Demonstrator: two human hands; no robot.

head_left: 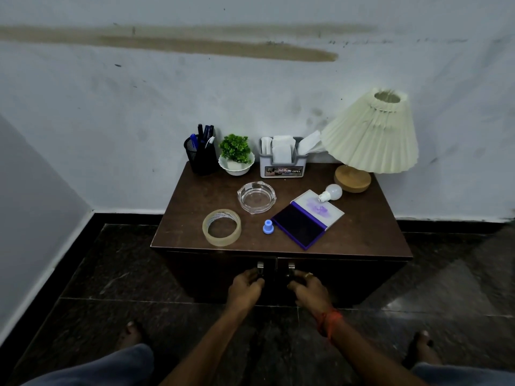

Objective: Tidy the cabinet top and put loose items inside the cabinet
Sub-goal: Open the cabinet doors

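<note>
A dark brown cabinet (195, 207) stands against the wall, both doors closed. My left hand (246, 286) curls its fingers round the left door handle (260, 266). My right hand (308, 288), with a ring, grips the right door handle (291, 267). On the top lie a tape roll (221, 231), a glass ashtray (256, 201), a small blue cap (268, 227), an open purple ink pad (308, 218) and a white bulb (331, 193) resting on the pad's lid.
Along the back of the top stand a black pen holder (201, 157), a small plant in a white bowl (236, 157), a grey tissue holder (282, 160) and a lamp with a pleated shade (370, 140). Dark tiled floor surrounds the cabinet; my feet are at the bottom.
</note>
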